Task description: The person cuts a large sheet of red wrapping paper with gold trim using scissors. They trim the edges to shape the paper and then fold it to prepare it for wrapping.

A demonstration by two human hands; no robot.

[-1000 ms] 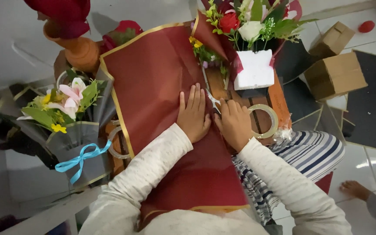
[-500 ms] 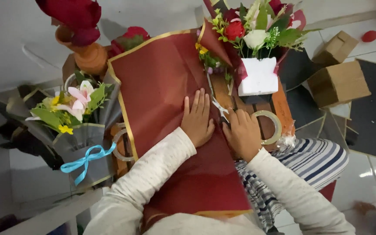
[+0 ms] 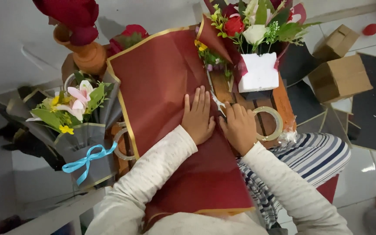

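On wooden table (image 3: 279, 98), gold-edged dark red wrapping sheet (image 3: 162, 87) under both flat hands.

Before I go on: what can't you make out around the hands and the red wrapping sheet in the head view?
- Scissors: only part shows, the rest under the right hand.
- Table top: mostly hidden by the red wrapping sheet.
- Sheet's near edge: covered by the sleeves.
- Tape ring: its left side hidden by the right hand.
- Left hand: palm flat, underside unseen.
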